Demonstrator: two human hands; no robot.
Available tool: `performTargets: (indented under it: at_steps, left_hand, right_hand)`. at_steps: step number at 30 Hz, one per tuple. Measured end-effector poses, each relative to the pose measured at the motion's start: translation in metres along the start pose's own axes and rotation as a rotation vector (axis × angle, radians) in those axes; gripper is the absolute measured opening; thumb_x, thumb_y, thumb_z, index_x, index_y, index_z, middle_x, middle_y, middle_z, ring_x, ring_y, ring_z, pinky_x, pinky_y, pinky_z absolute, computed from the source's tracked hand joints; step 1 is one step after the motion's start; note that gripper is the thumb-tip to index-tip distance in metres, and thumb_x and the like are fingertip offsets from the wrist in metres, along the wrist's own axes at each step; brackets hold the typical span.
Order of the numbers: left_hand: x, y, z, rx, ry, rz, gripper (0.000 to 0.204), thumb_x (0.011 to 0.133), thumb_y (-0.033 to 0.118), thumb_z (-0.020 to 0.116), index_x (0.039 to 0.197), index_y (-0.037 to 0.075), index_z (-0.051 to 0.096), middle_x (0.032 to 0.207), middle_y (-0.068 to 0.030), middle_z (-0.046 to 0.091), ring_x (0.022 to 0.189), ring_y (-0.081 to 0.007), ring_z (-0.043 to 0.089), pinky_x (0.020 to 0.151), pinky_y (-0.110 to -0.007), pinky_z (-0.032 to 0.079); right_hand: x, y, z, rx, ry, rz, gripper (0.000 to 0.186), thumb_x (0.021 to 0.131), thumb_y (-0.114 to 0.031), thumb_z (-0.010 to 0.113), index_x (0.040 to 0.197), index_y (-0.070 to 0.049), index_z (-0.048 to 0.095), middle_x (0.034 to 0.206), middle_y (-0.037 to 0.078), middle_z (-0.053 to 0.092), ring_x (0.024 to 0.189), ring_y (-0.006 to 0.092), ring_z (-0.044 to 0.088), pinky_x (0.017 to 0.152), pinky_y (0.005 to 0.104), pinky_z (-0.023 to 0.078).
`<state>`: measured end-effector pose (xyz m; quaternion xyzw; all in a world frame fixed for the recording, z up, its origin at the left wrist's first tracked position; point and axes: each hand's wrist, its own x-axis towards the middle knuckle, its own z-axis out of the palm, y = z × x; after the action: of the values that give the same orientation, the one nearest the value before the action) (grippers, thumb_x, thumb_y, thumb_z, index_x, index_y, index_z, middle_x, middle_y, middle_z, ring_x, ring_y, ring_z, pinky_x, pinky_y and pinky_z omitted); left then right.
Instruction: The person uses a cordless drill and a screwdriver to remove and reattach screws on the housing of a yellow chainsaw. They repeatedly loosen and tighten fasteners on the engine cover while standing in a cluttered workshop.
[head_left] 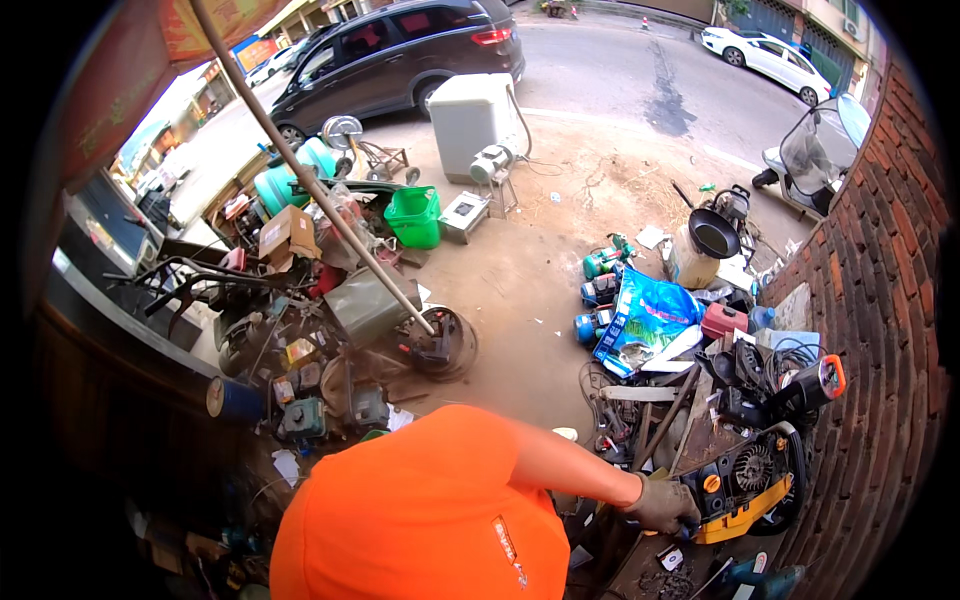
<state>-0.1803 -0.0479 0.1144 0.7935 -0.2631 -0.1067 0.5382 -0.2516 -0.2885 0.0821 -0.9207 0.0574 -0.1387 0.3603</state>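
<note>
My left arm, in an orange sleeve, reaches across to the right. Its hand (pixel 662 504) wears a brownish work glove, with the fingers bent against the near left edge of a chainsaw (pixel 745 512). This saw has a yellow and black body, an orange knob, a looped black handle and a bare finned flywheel (pixel 754 466). It lies on a cluttered bench beside the brick wall. I cannot see my right hand; the orange shirt (pixel 420 510) covers much of the lower middle.
Cables, tools and a blue bag (pixel 650 315) crowd the right side, below a black pan (pixel 713 233). Machine parts, a cardboard box (pixel 287 236) and a green bucket (pixel 413 217) fill the left. A slanting pole (pixel 310 180) crosses there. A dark car (pixel 400 60) stands by the road.
</note>
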Motion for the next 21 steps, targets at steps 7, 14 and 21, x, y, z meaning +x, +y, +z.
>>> performTargets:
  at_steps: [7, 14, 21]
  left_hand:
    - [0.0, -0.046, -0.033, -0.11, 0.019, -0.288, 0.029, 0.093, 0.019, 0.064, 0.12, 0.01, 0.068, 0.11, -0.0128, 0.072, 0.098, -0.0259, 0.07, 0.09, -0.038, 0.053]
    - [0.045, -0.072, -0.037, -0.507, -0.061, -0.427, 0.025, 0.092, 0.007, 0.07, 0.116, 0.001, 0.068, 0.098, -0.0023, 0.073, 0.087, -0.0064, 0.066, 0.076, -0.023, 0.054]
    - [0.065, -0.09, -0.048, -0.174, -0.085, -0.144, 0.028, 0.091, 0.007, 0.069, 0.119, 0.003, 0.07, 0.099, -0.0076, 0.072, 0.082, -0.0122, 0.066, 0.073, -0.027, 0.053]
  right_hand:
    - [-0.074, 0.038, -0.076, 0.074, 0.041, 0.263, 0.073, 0.088, -0.041, 0.068, 0.141, 0.007, 0.05, 0.126, 0.023, 0.064, 0.118, 0.0376, 0.06, 0.1, 0.0454, 0.047]
    - [-0.103, -0.048, -0.08, 0.226, 0.318, 0.534, 0.044, 0.089, -0.013, 0.061, 0.128, 0.007, 0.058, 0.117, 0.012, 0.063, 0.089, 0.0168, 0.058, 0.077, 0.0302, 0.048]
    - [-0.138, -0.069, -0.071, 0.025, 0.448, 0.677, 0.057, 0.091, -0.033, 0.07, 0.129, 0.007, 0.058, 0.123, 0.012, 0.063, 0.093, 0.0154, 0.059, 0.078, 0.0281, 0.048]
